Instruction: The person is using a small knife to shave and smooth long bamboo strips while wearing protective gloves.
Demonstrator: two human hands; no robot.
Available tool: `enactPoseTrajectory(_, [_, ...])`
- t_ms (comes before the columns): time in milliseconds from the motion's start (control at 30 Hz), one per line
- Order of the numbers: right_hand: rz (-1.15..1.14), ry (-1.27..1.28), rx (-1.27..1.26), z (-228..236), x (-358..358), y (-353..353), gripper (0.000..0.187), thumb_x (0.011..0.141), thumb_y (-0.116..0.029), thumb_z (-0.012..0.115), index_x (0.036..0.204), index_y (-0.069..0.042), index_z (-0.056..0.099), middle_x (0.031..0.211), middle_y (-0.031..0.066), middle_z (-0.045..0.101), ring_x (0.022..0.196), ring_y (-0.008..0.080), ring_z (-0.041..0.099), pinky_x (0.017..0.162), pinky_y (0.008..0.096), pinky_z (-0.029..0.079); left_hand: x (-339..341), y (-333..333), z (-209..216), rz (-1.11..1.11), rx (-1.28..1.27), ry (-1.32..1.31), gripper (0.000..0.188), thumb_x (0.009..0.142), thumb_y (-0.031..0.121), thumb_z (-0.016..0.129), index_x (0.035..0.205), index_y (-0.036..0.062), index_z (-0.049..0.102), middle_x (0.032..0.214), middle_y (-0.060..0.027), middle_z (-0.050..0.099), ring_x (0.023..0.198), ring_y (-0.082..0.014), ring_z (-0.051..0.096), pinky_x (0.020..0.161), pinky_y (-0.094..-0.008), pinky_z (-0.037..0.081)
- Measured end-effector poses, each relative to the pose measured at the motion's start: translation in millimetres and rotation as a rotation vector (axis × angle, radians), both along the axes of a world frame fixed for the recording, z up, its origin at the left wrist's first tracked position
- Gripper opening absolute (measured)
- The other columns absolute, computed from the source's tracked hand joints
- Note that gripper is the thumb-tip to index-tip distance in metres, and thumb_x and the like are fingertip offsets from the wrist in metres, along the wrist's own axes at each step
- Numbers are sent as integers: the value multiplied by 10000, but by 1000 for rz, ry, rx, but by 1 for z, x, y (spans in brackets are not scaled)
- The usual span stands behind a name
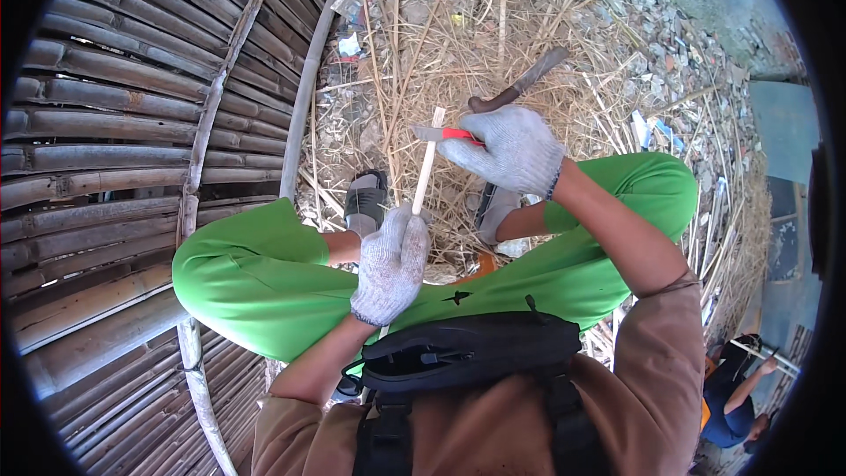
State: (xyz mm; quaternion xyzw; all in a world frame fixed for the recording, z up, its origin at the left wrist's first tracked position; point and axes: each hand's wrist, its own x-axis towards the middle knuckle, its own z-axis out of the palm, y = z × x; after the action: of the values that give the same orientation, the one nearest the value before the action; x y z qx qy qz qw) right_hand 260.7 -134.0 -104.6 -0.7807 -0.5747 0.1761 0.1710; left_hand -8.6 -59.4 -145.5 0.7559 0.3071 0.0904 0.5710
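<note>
My left hand, in a pale knitted glove, is closed around a light bamboo strip that slants upward, its top end free. Closed on a small red-handled knife is my gloved right hand. The knife's short blade points left and lies across the strip near its upper end. Just beyond the right hand, a large curved-handled blade lies on the straw. My fingertips are partly hidden by the gloves' thickness and angle.
A bamboo slat wall rises close on the left. Straw, shavings and long strips litter the ground among rubble. My green-trousered knees spread to both sides, with a black bag at my chest. Another person holds a pale stick at lower right.
</note>
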Motion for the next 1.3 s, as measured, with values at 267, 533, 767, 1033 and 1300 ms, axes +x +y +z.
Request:
enactPoseTrajectory(267, [48, -114, -130, -4, 6, 8, 538, 1021, -613, 621, 927, -97, 746, 858, 204, 720, 824, 429, 736, 716, 545, 574, 3, -1, 7, 13, 43, 45, 224, 1118, 186, 585, 1208, -15, 627, 758, -173, 653, 638, -338, 692, 595, -444, 520])
enactPoseTrajectory(533, [-765, -313, -56, 26, 184, -60, 881, 1019, -818, 427, 1196, -33, 786, 948, 243, 789, 927, 379, 792, 843, 497, 600, -29, 5, 3, 100, -163, 94, 286, 1157, 301, 560, 1177, 23, 625, 723, -45, 595, 603, -136, 592, 563, -332, 488])
enactPoseTrajectory(767, [-440, 435, 71, -1, 52, -13, 663, 1033, -612, 645, 1173, 29, 733, 849, 60, 681, 795, 174, 646, 761, 373, 532, -8, -3, 7, -17, -301, 6, 300, 1175, 327, 509, 1247, 52, 606, 734, 7, 567, 566, -83, 530, 482, -253, 414])
enactPoseTrajectory(1033, [-330, 1095, -32, -5, -7, 8, 405, 1044, -429, 702, 1075, -27, 735, 761, -51, 542, 706, 46, 499, 615, 278, 415, -1, -1, 24, -38, -550, 74, 291, 1181, 319, 492, 1264, 54, 579, 731, 19, 531, 552, -79, 514, 441, -246, 380])
enactPoseTrajectory(1300, [-432, 493, 327, -18, 25, 10, 561, 1048, -568, 638, 1037, -13, 721, 803, 134, 680, 761, 263, 655, 720, 428, 523, -12, -1, 16, -65, -748, 26, 340, 1167, 342, 532, 1286, 29, 592, 725, 13, 530, 527, -83, 485, 425, -237, 351])
